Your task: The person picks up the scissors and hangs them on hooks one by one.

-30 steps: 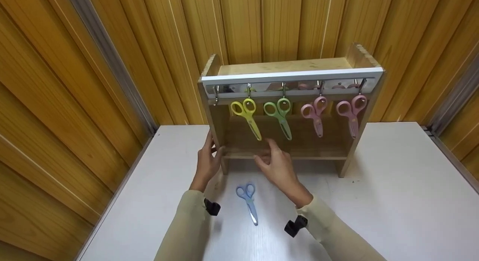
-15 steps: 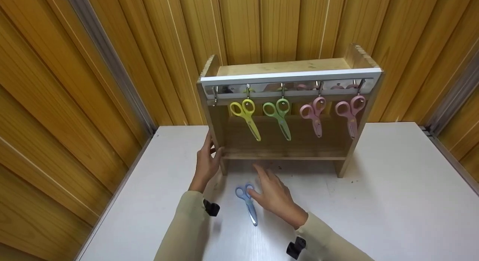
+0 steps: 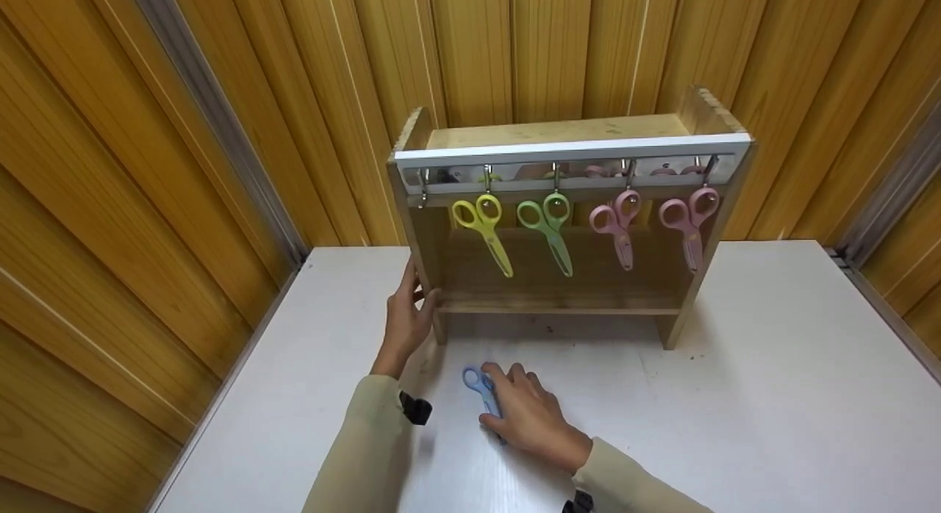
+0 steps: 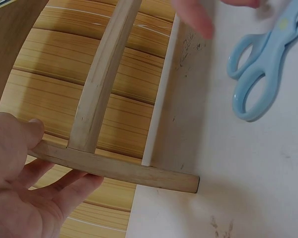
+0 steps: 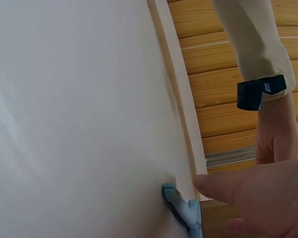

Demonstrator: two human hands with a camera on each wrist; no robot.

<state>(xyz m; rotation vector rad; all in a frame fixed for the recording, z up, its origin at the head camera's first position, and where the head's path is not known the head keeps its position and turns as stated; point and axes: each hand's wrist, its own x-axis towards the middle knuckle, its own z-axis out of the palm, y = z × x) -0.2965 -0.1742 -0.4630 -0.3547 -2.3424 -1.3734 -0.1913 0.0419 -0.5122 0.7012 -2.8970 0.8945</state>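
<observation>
Blue scissors [image 3: 474, 381] lie flat on the white table [image 3: 772, 395] in front of a wooden rack [image 3: 566, 142]. My right hand [image 3: 507, 399] lies over their pivot and blades, fingers touching them, and the handle loops [image 4: 258, 74] stay uncovered. In the right wrist view the blade tip [image 5: 184, 208] shows beside a straight finger [image 5: 213, 186]. My left hand [image 3: 417, 296] grips the rack's left side panel [image 4: 114, 168], thumb on the front edge.
Yellow scissors [image 3: 481, 223], green scissors [image 3: 550, 223] and two pink pairs [image 3: 617, 223] [image 3: 687, 219] hang from hooks under the rack's metal rail. The leftmost hook [image 3: 424, 186] is bare. Wooden wall panels close in behind and on both sides.
My right hand came back from the rack's lower shelf, down toward me, and settled on the blue scissors. The left hand stayed on the rack's side.
</observation>
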